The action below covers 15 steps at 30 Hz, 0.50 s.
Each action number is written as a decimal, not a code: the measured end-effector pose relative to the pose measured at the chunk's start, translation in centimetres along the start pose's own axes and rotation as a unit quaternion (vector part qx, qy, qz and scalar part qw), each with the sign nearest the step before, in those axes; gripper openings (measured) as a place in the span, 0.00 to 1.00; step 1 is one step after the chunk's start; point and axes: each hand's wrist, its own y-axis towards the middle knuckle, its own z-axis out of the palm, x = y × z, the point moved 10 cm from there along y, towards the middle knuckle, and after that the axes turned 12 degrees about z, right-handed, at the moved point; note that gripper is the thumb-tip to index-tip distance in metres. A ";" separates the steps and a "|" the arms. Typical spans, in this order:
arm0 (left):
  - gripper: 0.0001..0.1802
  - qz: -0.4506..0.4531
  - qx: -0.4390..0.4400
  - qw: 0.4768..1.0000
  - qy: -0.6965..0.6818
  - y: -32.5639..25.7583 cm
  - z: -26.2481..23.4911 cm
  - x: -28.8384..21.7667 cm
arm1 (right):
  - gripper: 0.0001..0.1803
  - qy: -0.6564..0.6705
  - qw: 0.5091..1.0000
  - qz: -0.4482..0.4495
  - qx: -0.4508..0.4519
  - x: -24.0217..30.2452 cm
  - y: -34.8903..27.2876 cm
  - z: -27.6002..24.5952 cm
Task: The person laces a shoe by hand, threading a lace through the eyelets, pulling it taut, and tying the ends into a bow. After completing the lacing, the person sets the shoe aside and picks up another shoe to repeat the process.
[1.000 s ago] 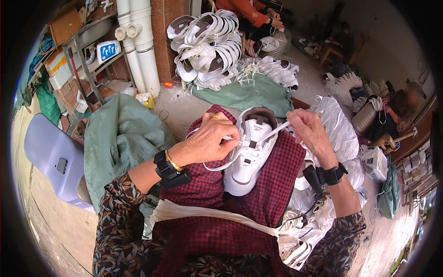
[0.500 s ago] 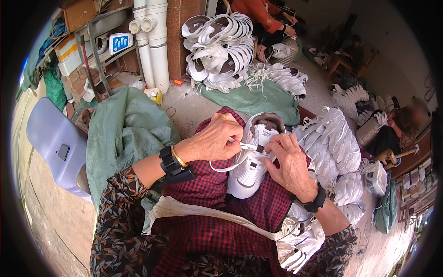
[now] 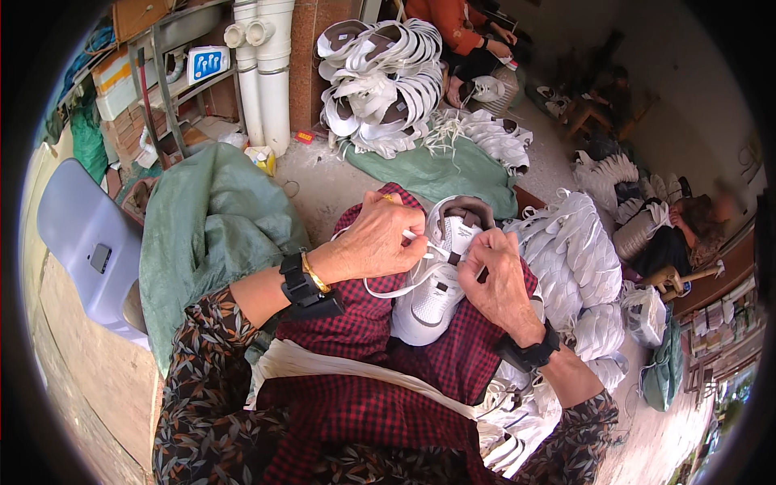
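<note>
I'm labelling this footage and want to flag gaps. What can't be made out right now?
All in the head view:
- Whether the right hand grips a lace: its own fingers hide the contact.
- Part of the white shoe's right side: covered by that hand.
- What, if anything, lies under the green sheet: opaque folds.
- The orange-clad co-worker's head: cut off by the top edge.

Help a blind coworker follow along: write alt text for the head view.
A white shoe rests on checked lap cloth; the left hand has its grip on a white lace, and the right hand curls over the shoe's right side. White footwear lies piled beyond, with green sheeting and a chair at left.
</note>
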 end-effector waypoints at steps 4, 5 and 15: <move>0.10 -0.038 -0.001 0.999 0.016 0.5 -0.4 1.3 | 0.08 -0.052 0.998 0.004 -0.034 0.6 0.2 -0.3; 0.12 -0.025 -0.018 1.000 -0.003 0.7 -1.1 1.3 | 0.08 -0.063 0.998 -0.001 -0.033 0.8 0.4 -0.5; 0.11 -0.123 0.005 0.992 -0.036 0.8 -2.2 3.5 | 0.04 0.001 1.000 -0.013 0.001 0.2 0.6 -1.1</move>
